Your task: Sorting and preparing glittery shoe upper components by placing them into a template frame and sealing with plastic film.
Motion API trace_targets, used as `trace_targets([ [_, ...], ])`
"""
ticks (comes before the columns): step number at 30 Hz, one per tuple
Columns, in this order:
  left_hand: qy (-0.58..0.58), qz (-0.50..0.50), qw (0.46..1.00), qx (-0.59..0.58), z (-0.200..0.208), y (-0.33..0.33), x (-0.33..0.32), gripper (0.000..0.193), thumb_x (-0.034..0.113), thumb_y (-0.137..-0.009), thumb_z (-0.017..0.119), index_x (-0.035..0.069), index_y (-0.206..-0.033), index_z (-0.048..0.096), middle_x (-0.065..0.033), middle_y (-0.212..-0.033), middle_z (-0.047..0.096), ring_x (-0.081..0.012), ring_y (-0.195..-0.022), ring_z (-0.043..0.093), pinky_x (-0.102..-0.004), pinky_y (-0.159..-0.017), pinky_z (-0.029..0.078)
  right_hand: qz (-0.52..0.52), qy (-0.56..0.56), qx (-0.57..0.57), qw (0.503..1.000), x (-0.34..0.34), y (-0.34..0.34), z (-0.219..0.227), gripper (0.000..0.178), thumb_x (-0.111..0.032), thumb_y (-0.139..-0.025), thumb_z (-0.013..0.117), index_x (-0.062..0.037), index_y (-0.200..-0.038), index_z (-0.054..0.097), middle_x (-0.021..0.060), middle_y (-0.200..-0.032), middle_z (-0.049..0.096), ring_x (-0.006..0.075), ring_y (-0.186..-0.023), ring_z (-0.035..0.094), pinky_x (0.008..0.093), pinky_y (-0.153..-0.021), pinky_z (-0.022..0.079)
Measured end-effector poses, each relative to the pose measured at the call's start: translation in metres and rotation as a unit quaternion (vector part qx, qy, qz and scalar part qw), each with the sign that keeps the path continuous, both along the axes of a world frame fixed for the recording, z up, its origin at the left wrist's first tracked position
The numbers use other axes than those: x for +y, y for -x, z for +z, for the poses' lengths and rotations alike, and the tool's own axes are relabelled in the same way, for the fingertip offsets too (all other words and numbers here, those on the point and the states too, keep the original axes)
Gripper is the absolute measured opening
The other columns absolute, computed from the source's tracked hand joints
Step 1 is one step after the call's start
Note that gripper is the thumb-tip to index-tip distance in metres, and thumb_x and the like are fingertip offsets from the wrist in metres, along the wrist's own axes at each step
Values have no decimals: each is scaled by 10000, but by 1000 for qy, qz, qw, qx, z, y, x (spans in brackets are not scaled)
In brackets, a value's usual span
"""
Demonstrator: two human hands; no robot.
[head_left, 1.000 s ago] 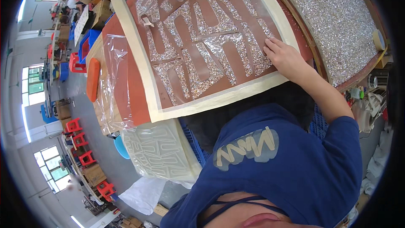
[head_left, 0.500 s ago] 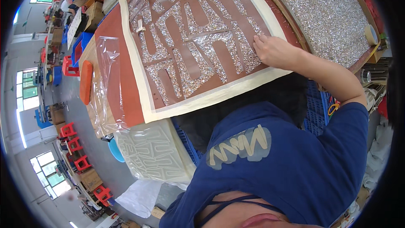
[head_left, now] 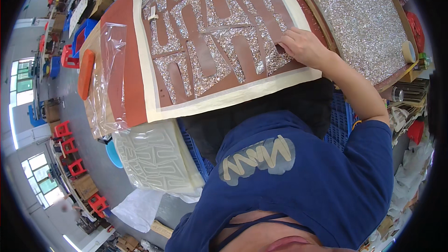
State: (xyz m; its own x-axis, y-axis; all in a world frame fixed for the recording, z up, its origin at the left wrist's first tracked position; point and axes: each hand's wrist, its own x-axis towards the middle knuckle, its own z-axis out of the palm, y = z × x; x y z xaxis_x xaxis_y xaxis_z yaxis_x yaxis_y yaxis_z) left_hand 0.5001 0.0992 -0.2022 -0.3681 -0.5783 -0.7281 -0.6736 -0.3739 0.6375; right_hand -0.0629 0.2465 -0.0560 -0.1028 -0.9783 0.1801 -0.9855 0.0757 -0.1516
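My right hand (head_left: 303, 49) reaches over the lower right part of a large sheet with a cream border (head_left: 196, 108). Its fingertips are pinched on the end of a strip of brown film (head_left: 274, 27), whose edge looks raised beside them. Sparkling, multicoloured glitter patches (head_left: 224, 51) cover the sheet, with U-shaped and long brown shapes between them. The fingers partly hide the pinched edge. Near the sheet's left border lies a small cream tab (head_left: 153, 14). My left hand is out of view.
At right, a large tray of silvery glitter (head_left: 354, 23) has a roll of tape (head_left: 409, 52) at its edge. Clear plastic film (head_left: 112, 74) and an orange bar-shaped object (head_left: 86, 74) lie at left. Patterned pale sheets (head_left: 154, 158) are stacked lower left. Red stools (head_left: 70, 146) stand beyond.
The whole view has shifted, so most things appear farther left and higher. At my right fingertips, the brown film strip now shows more, with its end lifted over the glitter.
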Motion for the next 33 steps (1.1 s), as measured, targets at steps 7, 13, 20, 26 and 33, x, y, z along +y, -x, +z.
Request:
trace_targets([
  [7,-24,-3,1000,15,8,-9,-14,191,184,-929,549,34,-1041,586,-73,-797,621,-138,-637,573,-257,-551,481,34,81,6,996,3,-4,-4,147,-49,-796,596,-3,-935,576,106,-871,570,264,-820,566,355,-739,483],
  [13,-42,-2,998,36,10,-11,-14,200,192,-932,545,35,-1050,583,-74,-798,625,-139,-636,577,-257,-551,485,-163,75,-215,960,-6,8,1,110,-76,-822,579,-44,-925,602,114,-864,580,306,-896,574,367,-748,475],
  [20,-68,37,985,155,103,160,-26,253,154,-930,531,11,-1138,525,-156,-1017,631,-198,-774,637,-308,-659,542,38,51,-88,994,21,-68,29,749,-340,-564,811,-36,-1172,496,174,-1181,481,379,-1114,462,448,-982,354],
  [26,-111,38,923,367,129,248,-3,272,22,-910,496,-18,-1179,477,-166,-1069,603,-228,-835,646,-341,-723,561,108,72,-46,991,23,-83,1,154,-72,-708,544,-12,-849,532,98,-812,513,268,-792,527,386,-763,424],
  [33,495,-391,697,340,141,326,28,504,17,-758,602,-66,-1233,455,-226,-1236,465,-362,-1135,472,-447,-1007,368,-7,149,-138,979,6,-78,17,119,-24,-734,566,-5,-821,486,146,-778,499,329,-747,537,399,-658,446],
])
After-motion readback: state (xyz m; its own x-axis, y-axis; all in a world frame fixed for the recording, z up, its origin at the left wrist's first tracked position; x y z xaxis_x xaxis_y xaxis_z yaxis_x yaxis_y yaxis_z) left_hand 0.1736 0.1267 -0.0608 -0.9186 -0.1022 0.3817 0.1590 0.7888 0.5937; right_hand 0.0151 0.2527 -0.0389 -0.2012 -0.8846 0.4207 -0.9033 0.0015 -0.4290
